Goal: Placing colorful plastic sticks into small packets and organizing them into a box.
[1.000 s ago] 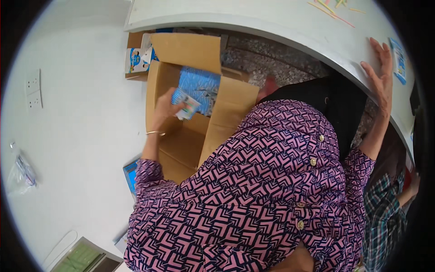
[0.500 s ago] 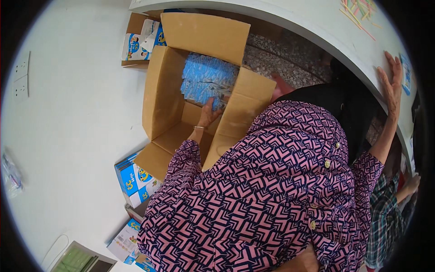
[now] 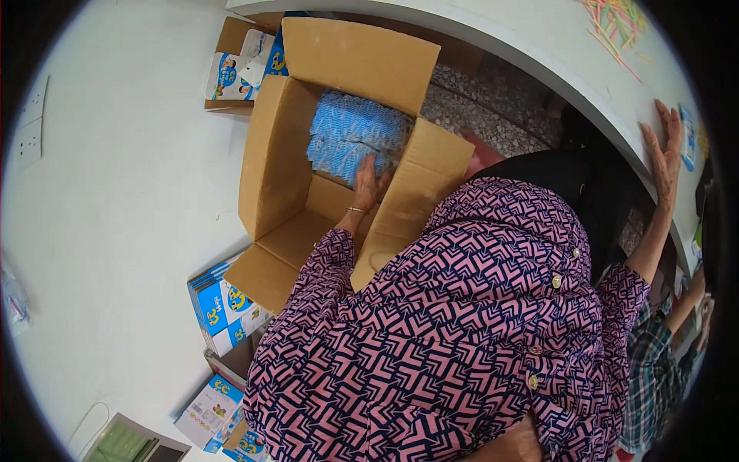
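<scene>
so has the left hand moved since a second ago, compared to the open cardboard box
Yes. The left hand has gone deeper into the open brown cardboard box, from near its left wall to the pile of blue packets at its bottom.

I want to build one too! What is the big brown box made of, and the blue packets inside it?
The big brown box looks like matte corrugated cardboard: plain tan flaps, folded creases. The blue packets seem to be shiny plastic wrappers, judging by their crinkled gloss.
</scene>
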The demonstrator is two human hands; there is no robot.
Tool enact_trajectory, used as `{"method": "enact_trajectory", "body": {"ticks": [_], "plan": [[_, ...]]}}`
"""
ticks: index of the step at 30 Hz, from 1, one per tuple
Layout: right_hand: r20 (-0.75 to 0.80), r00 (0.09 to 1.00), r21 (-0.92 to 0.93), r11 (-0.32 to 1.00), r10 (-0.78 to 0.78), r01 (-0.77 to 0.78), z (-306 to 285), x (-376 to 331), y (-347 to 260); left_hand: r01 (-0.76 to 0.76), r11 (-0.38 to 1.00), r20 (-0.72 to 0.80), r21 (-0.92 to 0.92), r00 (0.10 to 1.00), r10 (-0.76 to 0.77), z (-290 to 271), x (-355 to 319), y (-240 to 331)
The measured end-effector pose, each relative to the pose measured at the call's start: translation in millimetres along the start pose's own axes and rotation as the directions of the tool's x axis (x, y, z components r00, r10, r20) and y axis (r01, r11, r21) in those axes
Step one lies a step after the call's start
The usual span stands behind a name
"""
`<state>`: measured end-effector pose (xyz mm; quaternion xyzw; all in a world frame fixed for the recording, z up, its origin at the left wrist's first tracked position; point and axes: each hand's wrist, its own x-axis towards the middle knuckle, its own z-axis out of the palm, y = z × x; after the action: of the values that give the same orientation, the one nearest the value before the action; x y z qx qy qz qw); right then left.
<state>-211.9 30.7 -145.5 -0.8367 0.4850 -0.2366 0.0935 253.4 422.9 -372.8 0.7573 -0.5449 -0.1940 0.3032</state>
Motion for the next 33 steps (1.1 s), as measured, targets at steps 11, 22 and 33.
{"method": "enact_trajectory", "body": {"ticks": [11, 22, 33], "plan": [[-0.045, 0.998, 0.174, 0.984, 0.04, -0.032, -12.6, -7.4, -5.2, 0.125, 0.964, 0.103, 0.234, 0.983, -0.152, 16.3, 33.4, 14.2], [-0.466, 0.813, 0.424, 0.895, 0.348, -0.14, -38.3, 1.9, -33.9, 0.053, 0.794, 0.017, 0.605, 0.997, -0.08, -78.6, 86.0, 17.1], [-0.551, 0.616, 0.169, 0.798, 0.563, -0.578, -34.8, 32.5, 68.3, -0.502, 0.865, 0.374, -0.015, 0.799, 0.47, -104.3, 186.3, 360.1]]}}
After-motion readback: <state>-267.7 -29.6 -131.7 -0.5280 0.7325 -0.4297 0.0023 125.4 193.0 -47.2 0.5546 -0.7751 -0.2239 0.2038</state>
